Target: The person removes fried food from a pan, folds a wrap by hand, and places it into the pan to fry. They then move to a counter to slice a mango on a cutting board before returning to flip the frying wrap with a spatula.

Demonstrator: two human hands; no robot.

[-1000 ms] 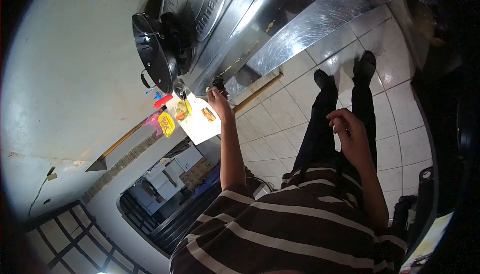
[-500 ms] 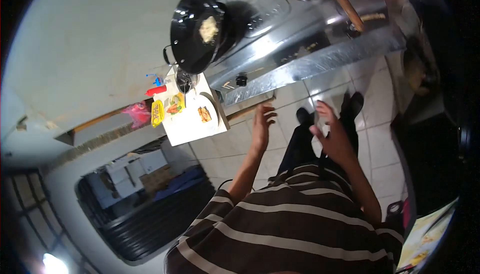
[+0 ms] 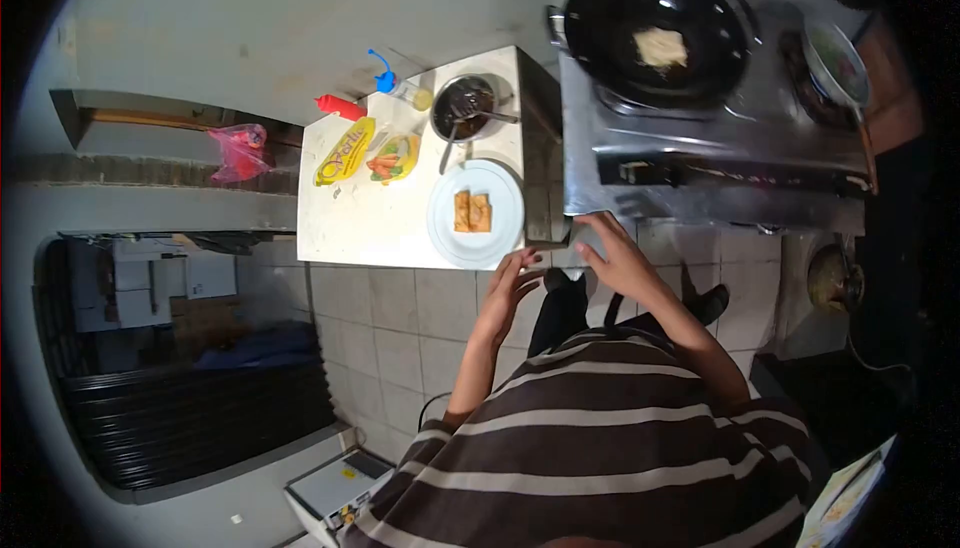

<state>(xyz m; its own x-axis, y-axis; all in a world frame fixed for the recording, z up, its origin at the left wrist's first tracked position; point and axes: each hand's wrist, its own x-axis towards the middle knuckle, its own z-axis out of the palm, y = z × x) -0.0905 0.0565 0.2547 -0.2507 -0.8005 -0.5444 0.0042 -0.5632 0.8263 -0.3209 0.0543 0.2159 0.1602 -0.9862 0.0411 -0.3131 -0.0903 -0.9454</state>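
Note:
My left hand (image 3: 508, 295) hangs in the air near the table's front edge, fingers loosely spread and holding nothing. Closest to it is a white plate (image 3: 440, 238) bearing two golden-brown folded pieces of food (image 3: 472, 212). My right hand (image 3: 620, 266) is also free, thumb and fingers apart, just in front of the stove's lower left corner. On the stove (image 3: 690, 143) sits a black wok (image 3: 610, 38) with a pale, flat piece of food (image 3: 661, 49) inside. A metal bowl (image 3: 463, 106) with dark contents and utensils stands behind the plate.
The white table (image 3: 350, 233) also carries a red squeeze bottle (image 3: 340, 108), a blue-topped bottle (image 3: 410, 95) and a yellow packet (image 3: 345, 153). A wooden-handled pan (image 3: 835, 63) stands at the stove's right. A gap separates table and stove.
The view has swung left, bringing the table and plate nearer the middle and the wok to the right. Both hands stay free; they now appear closer to the plate and stove edge.

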